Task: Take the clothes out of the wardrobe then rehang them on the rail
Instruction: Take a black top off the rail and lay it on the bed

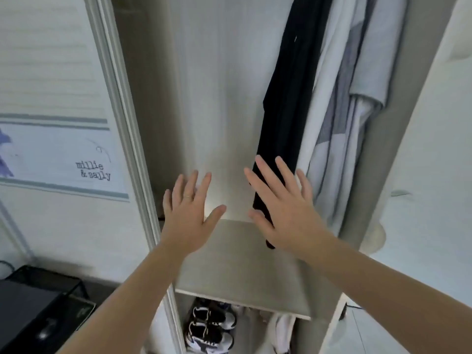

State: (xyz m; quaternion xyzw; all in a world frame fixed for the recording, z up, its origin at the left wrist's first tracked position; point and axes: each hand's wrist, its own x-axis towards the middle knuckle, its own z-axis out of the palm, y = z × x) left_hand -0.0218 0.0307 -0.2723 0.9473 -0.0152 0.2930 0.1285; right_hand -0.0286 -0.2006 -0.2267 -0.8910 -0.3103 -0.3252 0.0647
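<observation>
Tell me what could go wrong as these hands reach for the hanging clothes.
The black garment hangs against the pale striped clothes, so pulling it may drag them along. The right hand is by its bottom end; tugging there, hanger out of view, may slip it off.

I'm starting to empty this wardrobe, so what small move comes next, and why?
Probably raise the right hand along the black garment toward its top, which is out of view. It and the left hand are open and hold nothing, and that garment hangs nearest, left of the pale clothes.
</observation>
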